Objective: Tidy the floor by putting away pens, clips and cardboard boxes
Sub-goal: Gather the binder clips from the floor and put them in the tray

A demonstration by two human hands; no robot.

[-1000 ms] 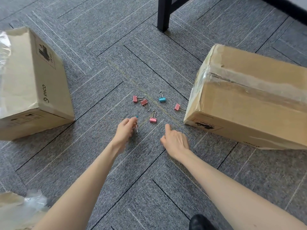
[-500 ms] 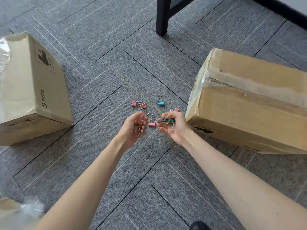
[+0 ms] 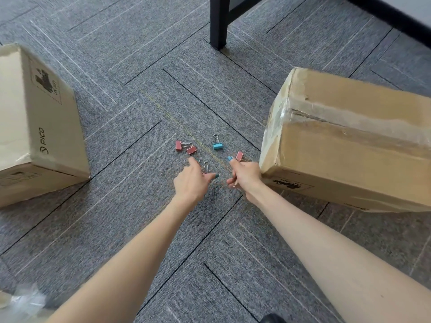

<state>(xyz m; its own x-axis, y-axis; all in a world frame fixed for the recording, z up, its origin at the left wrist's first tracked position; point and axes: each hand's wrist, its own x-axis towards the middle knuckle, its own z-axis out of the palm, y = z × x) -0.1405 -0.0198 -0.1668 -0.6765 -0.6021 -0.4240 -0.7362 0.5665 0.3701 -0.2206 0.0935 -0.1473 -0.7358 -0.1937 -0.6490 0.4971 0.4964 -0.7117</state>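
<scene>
Grey carpet tiles (image 3: pixel 144 127) cover the floor in front of you, and the binder clips lie scattered on them between two boxes. The left cardboard box (image 3: pixel 46 127) stands well off to your left, printed with "PICO" on its side. The right cardboard box (image 3: pixel 349 145), larger and wrapped in torn tape, sits close on your right.

Your left hand (image 3: pixel 190 183) hovers low over the carpet, back up, with the forefinger stretched forward and the thumb stuck out to the right. The other fingers are hidden under the hand, so you cannot tell whether it holds anything. The forefinger tip lies just short of the nearer pink clip (image 3: pixel 191 150), which touches the wire handles of the far-left pink clip (image 3: pixel 178 145). The wire handles of a half-hidden clip (image 3: pixel 205 167) poke out just beyond the knuckles of that hand.

Your right hand (image 3: pixel 245 177) is beside the near corner of the right cardboard box. Its lower fingers are curled in and its forefinger reaches out to the rightmost pink clip (image 3: pixel 239 156); whether the tip touches the clip, and whether the curled fingers enclose anything, cannot be told. A blue clip (image 3: pixel 217 146) lies alone on the carpet, beyond and between both hands.

Farther off stands a black furniture leg (image 3: pixel 219 22). Crumpled clear plastic (image 3: pixel 25 301) lies at the lower left corner.
</scene>
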